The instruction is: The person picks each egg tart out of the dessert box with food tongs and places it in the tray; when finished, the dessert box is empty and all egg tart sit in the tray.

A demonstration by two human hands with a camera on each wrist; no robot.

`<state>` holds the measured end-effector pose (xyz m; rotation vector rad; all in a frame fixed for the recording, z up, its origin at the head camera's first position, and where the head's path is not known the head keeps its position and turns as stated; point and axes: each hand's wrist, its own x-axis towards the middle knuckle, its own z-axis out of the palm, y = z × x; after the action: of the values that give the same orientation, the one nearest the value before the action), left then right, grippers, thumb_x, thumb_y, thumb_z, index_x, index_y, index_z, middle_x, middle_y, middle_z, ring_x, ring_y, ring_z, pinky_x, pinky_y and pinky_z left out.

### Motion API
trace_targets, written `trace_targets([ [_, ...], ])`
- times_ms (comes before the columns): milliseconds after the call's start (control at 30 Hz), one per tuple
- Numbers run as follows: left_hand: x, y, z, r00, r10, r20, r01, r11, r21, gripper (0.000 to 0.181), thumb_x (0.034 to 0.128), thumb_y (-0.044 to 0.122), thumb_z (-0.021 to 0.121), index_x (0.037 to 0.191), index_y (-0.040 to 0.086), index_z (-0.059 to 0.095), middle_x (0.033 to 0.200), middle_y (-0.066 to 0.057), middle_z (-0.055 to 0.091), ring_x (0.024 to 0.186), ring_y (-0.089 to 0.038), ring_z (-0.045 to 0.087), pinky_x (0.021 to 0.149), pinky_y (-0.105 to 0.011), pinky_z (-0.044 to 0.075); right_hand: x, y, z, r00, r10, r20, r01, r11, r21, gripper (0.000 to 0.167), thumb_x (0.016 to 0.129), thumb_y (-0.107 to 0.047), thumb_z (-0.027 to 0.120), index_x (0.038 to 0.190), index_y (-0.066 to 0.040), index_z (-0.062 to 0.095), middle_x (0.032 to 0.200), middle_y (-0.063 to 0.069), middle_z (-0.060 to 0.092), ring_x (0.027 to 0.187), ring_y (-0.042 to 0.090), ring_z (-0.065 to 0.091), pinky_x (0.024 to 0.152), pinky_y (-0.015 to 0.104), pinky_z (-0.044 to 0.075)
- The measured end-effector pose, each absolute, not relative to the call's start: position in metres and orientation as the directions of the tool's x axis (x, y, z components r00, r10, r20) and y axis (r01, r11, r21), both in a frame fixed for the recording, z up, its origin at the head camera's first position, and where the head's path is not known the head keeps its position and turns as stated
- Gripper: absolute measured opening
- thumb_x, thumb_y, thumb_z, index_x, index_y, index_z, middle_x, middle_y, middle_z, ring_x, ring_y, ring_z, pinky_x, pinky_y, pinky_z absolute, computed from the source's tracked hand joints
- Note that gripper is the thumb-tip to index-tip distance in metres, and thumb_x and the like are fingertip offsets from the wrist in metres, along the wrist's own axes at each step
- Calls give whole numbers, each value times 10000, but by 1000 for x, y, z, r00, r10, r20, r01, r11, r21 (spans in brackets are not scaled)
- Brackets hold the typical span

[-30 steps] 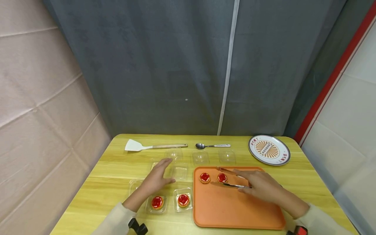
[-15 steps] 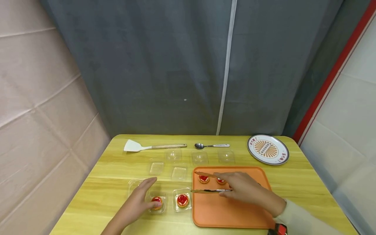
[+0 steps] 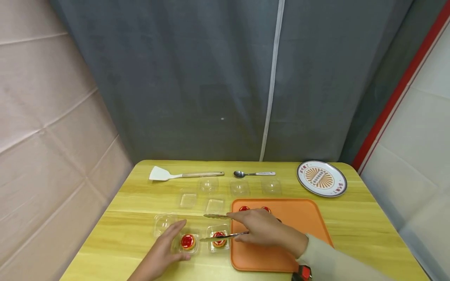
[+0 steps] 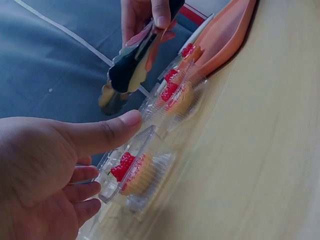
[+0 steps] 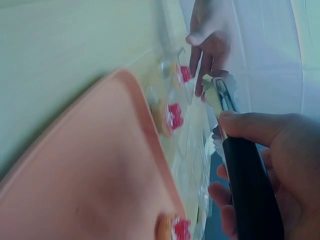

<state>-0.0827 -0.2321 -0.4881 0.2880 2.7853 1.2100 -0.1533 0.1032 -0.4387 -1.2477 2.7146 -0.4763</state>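
Note:
My right hand (image 3: 261, 228) grips a pair of tongs (image 5: 250, 190) by the black handle. Their arms are spread, with nothing between the tips, reaching left past the orange tray (image 3: 270, 257) and above a filled clear container. In that container sits a red-topped tart (image 3: 219, 244), partly covered by one tong arm. To its left, another tart (image 3: 188, 242) sits in its own clear container (image 4: 162, 167). Beside that one is my left hand (image 3: 158, 249), thumb and fingers spread, holding nothing; whether it touches the container I cannot tell. Two more tarts (image 3: 266, 209) on the tray are partly hidden by my right hand.
Two clear square containers (image 3: 215, 206) lie left of the tray's far corner. Several clear domed lids (image 3: 240, 188) stand behind and at the left (image 3: 165, 223). A white spatula (image 3: 159, 174), a spoon (image 3: 240, 174) and a patterned plate (image 3: 321, 178) line the back.
My right hand has carried the spread tongs left, from over the tray to over the filled containers. My left hand has drawn back from the far containers to beside the left tart.

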Motion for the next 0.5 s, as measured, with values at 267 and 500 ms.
trace_targets([
  [267, -83, -233, -494, -976, 216, -11, 140, 670, 729, 1068, 669, 299, 934, 1568, 53, 412, 1604, -136, 417, 1433, -457, 418, 1136, -613, 374, -147, 69, -441, -608, -792, 54, -769, 571, -288, 651, 933, -474, 750, 1495, -205, 562, 1401, -71, 644, 1205, 81, 650, 886, 331, 606],
  [500, -87, -233, -498, -981, 196, 0, 136, 683, 718, 1080, 648, 224, 945, 1568, 49, 408, 1585, -129, 439, 1398, -451, 466, 1102, -563, 440, -147, 49, -443, -577, -815, 52, -796, 546, -260, 620, 961, -466, 718, 1492, -188, 563, 1403, -67, 640, 1162, 62, 665, 872, 303, 606],
])
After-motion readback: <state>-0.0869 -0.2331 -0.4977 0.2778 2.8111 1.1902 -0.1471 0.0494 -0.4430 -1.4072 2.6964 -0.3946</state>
